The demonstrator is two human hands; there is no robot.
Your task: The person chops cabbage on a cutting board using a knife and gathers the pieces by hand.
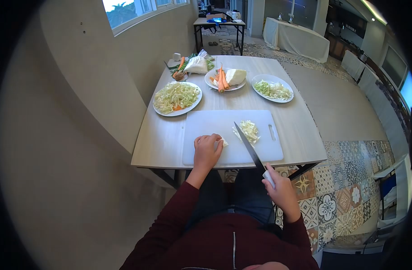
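My left hand (pixel 207 149) rests on the white cutting board (pixel 201 121), its fingers curled round a small pale vegetable piece (pixel 224 142) that shows at the fingertips. In my right hand (pixel 280 186) is the white handle of a long knife (pixel 251 148). The dark blade slants up and left over the board, its tip beside a small pile of chopped pale vegetable (pixel 248 132). A gap separates the blade from my left hand.
Behind the board stand a plate of shredded cabbage (pixel 176 97), a plate with carrots (pixel 221 81) and a cabbage chunk (pixel 235 76), and a plate of chopped vegetables (pixel 273 90). A plastic bag (pixel 196 65) lies at the back left, near the wall.
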